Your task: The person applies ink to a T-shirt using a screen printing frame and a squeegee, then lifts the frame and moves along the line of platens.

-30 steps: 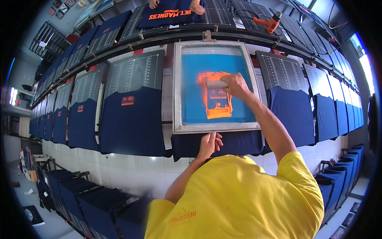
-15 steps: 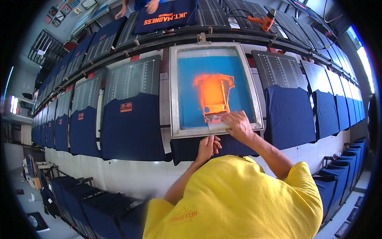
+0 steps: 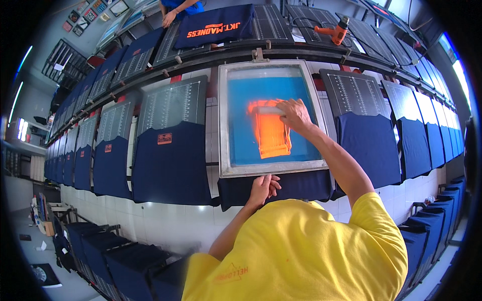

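A silk-screen frame (image 3: 224,125) with pale edges and blue mesh lies over a dark navy T-shirt (image 3: 301,188), part of which shows below it. Glowing orange ink (image 3: 272,133) covers the middle of the mesh. My right hand (image 3: 297,115) grips a pale squeegee (image 3: 266,110) near the far end of the orange patch; the blade's lower edge is hidden. At the near edge of the frame, my left hand (image 3: 264,189) has its fingers loosely curled in, with nothing visible in them. Its fingertips are close to the rim; whether they touch it, I cannot tell.
Navy shirts on boards, like this shirt (image 3: 170,160) with a small orange print, line both sides. Behind a rail (image 3: 201,56) lie a printed shirt (image 3: 221,30) and an orange heat gun (image 3: 336,31). A co-worker's hand (image 3: 169,19) shows at the far left.
My right hand has pushed the squeegee from the near end of the screen to the far end, spreading the orange ink. My left hand stays by the near rim. The co-worker's hands shifted.
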Available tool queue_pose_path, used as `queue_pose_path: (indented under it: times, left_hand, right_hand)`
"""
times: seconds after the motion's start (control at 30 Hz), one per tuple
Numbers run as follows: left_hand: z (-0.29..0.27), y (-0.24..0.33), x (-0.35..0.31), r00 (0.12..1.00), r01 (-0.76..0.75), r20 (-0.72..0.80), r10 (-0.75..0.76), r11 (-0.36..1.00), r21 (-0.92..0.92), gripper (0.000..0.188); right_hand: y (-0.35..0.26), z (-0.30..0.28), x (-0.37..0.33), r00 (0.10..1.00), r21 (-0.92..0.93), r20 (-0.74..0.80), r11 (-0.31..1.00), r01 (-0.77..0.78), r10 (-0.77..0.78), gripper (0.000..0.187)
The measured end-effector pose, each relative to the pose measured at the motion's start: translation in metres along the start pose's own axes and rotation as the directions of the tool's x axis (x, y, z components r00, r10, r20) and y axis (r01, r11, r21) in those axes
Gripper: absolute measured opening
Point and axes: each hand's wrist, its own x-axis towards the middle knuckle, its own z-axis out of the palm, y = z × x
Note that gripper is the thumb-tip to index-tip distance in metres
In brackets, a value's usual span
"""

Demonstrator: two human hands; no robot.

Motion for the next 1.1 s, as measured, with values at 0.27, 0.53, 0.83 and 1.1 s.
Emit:
queue_pose_path:
  times: [0.27, 0.53, 0.83, 1.1]
  left_hand:
    - [-0.017, 0.005, 0.008, 0.966, 0.252, 0.088, -0.242, 0.957, -0.14, 0.034]
    - [-0.023, 0.01, 0.008, 0.959, 0.249, 0.166, -0.228, 0.962, -0.113, 0.027]
    - [-0.026, 0.005, 0.003, 0.973, 0.163, 0.181, -0.147, 0.983, -0.082, 0.023]
    - [-0.028, 0.056, -0.032, 0.993, 0.043, 0.092, -0.078, 0.943, 0.33, 0.027]
  right_hand:
    - [-0.08, -0.047, -0.094, 0.995, 0.068, 0.095, 0.997, 0.032, -0.038, 0.05]
    - [-0.101, -0.039, -0.146, 0.97, 0.024, 0.243, 1.0, 0.005, -0.01, 0.062]
    - [-0.101, -0.045, -0.148, 0.971, 0.095, 0.237, 0.996, -0.003, -0.02, 0.06]
    - [-0.049, -0.053, -0.148, 0.949, 0.165, 0.003, 0.936, -0.313, 0.316, 0.045]
